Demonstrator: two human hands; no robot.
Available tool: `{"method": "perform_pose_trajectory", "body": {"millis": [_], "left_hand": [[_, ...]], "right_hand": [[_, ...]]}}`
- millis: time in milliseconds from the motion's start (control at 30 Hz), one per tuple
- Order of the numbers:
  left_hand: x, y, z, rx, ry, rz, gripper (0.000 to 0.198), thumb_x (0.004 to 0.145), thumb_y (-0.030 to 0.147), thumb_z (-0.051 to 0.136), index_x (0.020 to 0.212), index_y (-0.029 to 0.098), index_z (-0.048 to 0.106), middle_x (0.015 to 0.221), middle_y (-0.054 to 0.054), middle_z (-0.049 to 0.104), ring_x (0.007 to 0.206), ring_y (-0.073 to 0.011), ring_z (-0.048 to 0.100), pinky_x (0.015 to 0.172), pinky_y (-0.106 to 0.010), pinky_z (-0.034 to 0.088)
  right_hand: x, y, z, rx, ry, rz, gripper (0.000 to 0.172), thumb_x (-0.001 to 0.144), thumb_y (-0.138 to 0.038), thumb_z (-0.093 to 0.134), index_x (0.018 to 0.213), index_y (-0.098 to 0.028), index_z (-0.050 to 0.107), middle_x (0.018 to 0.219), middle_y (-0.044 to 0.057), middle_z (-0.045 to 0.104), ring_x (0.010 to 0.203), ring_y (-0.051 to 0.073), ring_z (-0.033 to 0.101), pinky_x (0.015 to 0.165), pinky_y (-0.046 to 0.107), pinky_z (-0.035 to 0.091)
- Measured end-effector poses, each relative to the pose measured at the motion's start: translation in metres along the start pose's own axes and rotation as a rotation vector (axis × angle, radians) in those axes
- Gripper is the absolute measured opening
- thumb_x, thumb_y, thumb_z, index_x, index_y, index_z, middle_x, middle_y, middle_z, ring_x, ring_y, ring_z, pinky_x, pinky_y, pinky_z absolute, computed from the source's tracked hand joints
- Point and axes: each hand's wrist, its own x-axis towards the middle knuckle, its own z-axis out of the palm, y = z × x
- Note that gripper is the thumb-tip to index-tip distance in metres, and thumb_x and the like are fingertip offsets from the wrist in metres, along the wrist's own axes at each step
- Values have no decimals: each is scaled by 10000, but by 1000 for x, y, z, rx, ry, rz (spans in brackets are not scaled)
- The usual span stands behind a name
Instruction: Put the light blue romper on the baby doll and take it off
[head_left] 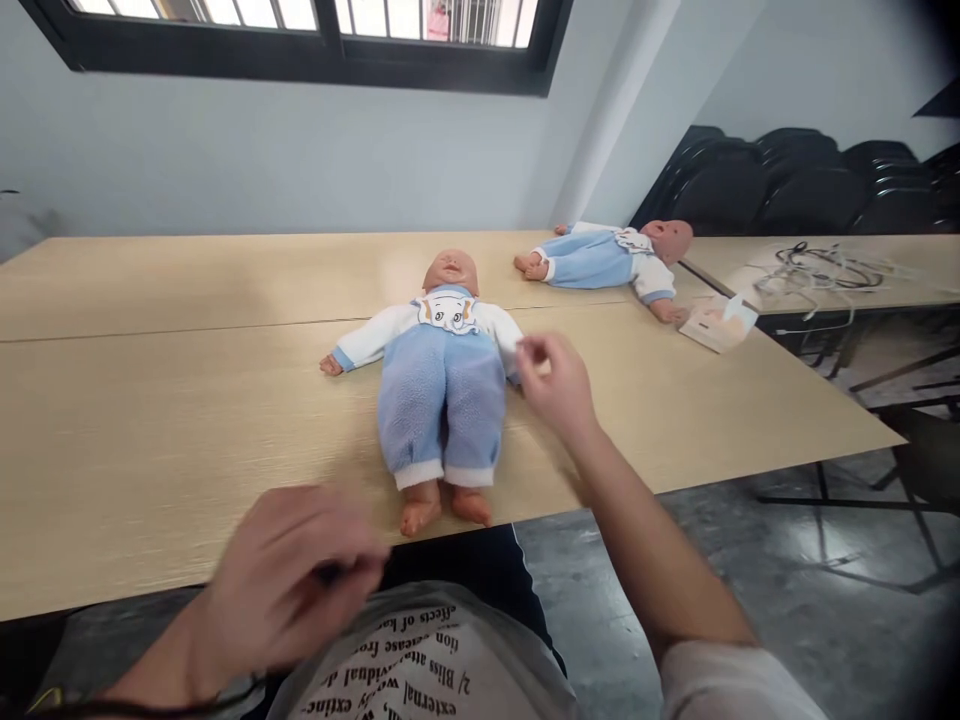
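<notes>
On the wooden counter (187,420), the near doll (412,385) lies face up before me. My right hand (561,390) curls by its sleeve (501,326), maybe to straighten it; that calls for a gentle touch. My left hand (292,570) curls too, but it's blurry: I can't tell if either grip pinches anything.

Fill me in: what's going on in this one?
A doll in white and blue lies on its back on a table, feet toward the person. The person's right hand, fingers curled, is by the doll's sleeve; whether it touches is unclear. The left hand is raised in front of the table edge, too blurred to tell if it holds anything. A second doll lies farther back, near a small open box.
</notes>
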Motion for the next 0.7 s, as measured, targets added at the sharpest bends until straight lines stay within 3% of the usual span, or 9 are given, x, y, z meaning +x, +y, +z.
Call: {"method": "perform_pose_trajectory", "body": {"millis": [67, 100, 233, 467, 600, 700], "left_hand": [[18, -18, 27, 28, -52, 4, 116, 1016, 338, 608, 1114, 294, 651, 975, -16, 748, 783, -177, 709, 661, -311, 615], [21, -26, 40, 58, -70, 9, 137, 1018, 317, 611, 1143, 263, 632, 1041, -35, 751, 797, -172, 718, 673, -302, 611], [7, -37, 78, 217, -64, 148, 339, 979, 419, 686, 1248, 232, 599, 1093, -72, 739, 894, -217, 741, 748, -342, 604], [-1, -36, 90, 316, -64, 145, 199, 1029, 247, 610, 1226, 265, 622, 1033, -22, 742, 844, -172, 734, 764, -311, 561], [0, -37, 92, 335, -23, 177, 206, 1022, 234, 619, 1227, 251, 624, 1022, -22, 758, 835, -173, 740, 753, -308, 565], [-2, -38, 93, 326, 3, 200, 234, 1015, 229, 616, 1249, 235, 622, 1024, -31, 767, 829, -172, 750, 736, -296, 584]], "right_hand": [[-49, -26, -12, -16, -273, -269, 103, 973, -283, 590, 968, -243, 685, 941, 81, 712, 894, 254, 641, 841, 393, 503], [-71, -36, -15, -58, -339, -370, 89, 979, -299, 618, 982, -250, 691, 956, 78, 722, 887, 254, 645, 798, 384, 499], [-117, -47, -11, -208, -345, -477, 165, 1020, -218, 583, 1132, -239, 702, 1023, 93, 742, 860, 240, 658, 763, 388, 503], [-123, -48, -17, -166, -333, -515, 163, 1018, -151, 556, 1085, -224, 685, 974, 80, 756, 840, 222, 664, 738, 372, 527], [-118, -67, -22, -45, -310, -416, 128, 1021, -192, 567, 1091, -245, 660, 990, 80, 730, 890, 224, 667, 747, 363, 541], [-103, -89, -11, -173, -358, -405, 92, 1021, -265, 599, 1080, -256, 668, 979, 82, 720, 874, 240, 658, 691, 363, 502]]}}
